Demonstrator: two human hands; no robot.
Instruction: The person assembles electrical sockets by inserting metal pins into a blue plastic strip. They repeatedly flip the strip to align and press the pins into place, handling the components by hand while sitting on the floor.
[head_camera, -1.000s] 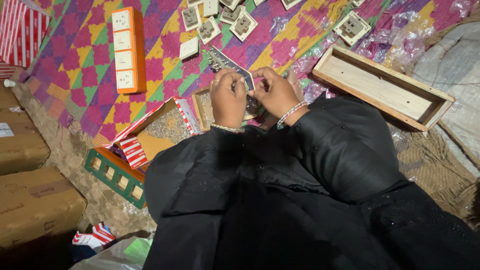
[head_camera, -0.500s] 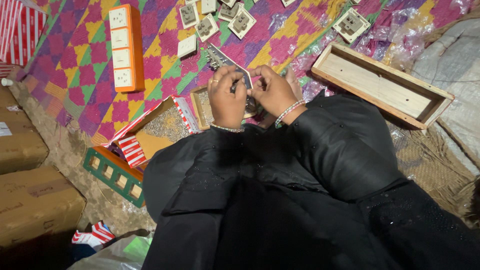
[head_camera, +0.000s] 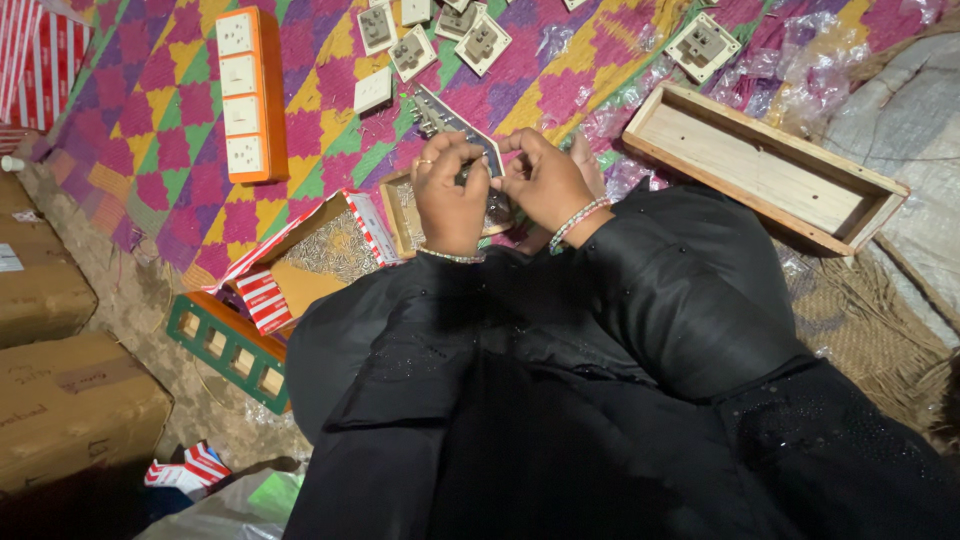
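Switch plate between both hands, wooden tray nearby.

Two hands, left and right, meet at the centre of the frame over one switch panel. One orange switch strip at upper left carries four white switches. Loose white switch units number about six along the top edge (some are cut off by the frame, so the count is uncertain), among them one at upper right. One long wooden tray lies at right. Two brown cartons sit at lower left, beside one green slotted frame and one open red-striped box.
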